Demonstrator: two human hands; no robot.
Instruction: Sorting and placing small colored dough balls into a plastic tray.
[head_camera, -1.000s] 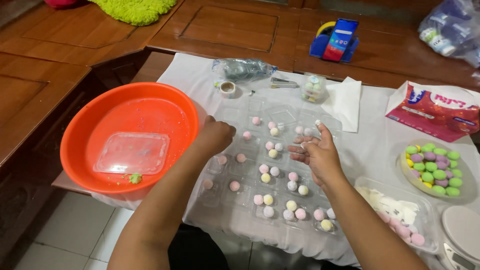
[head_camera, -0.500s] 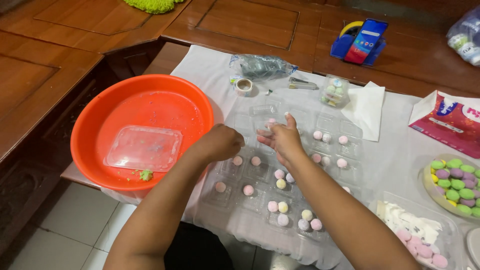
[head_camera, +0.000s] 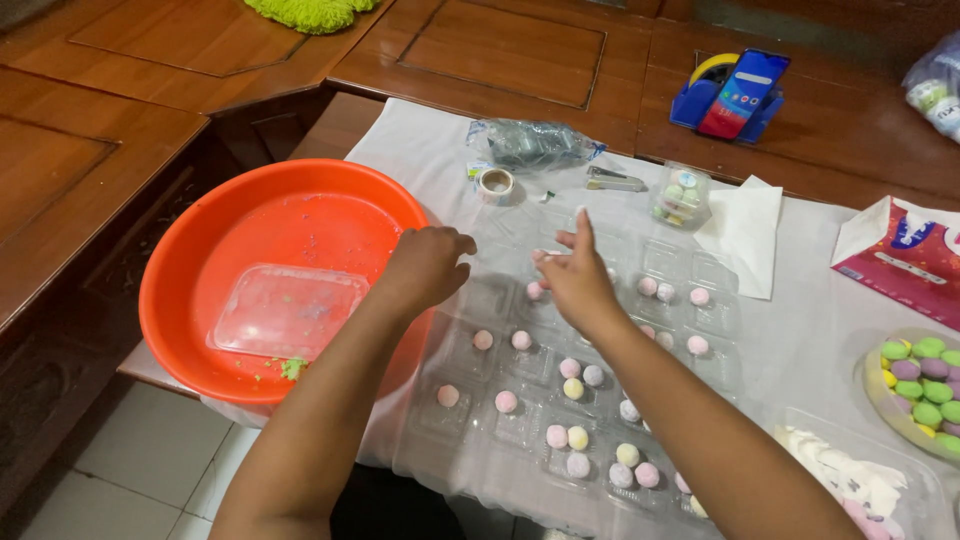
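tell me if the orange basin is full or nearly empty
Nearly empty: the orange basin holds only a flat clear plastic lid and a few green crumbs; its bare bottom shows.

— Setting, as recorded?
— A home, likely a living or dining corner used for hand-packing sweets.
— Evidence?
— Panelled wooden furniture (head_camera: 500, 50) stood around a tiled floor (head_camera: 120, 470); a white cloth (head_camera: 800, 340) covered the work surface; a phone (head_camera: 742, 92) rested on a blue stand; a tissue packet (head_camera: 905, 260), tape roll (head_camera: 496, 184) and orange basin (head_camera: 280, 280) sat about.
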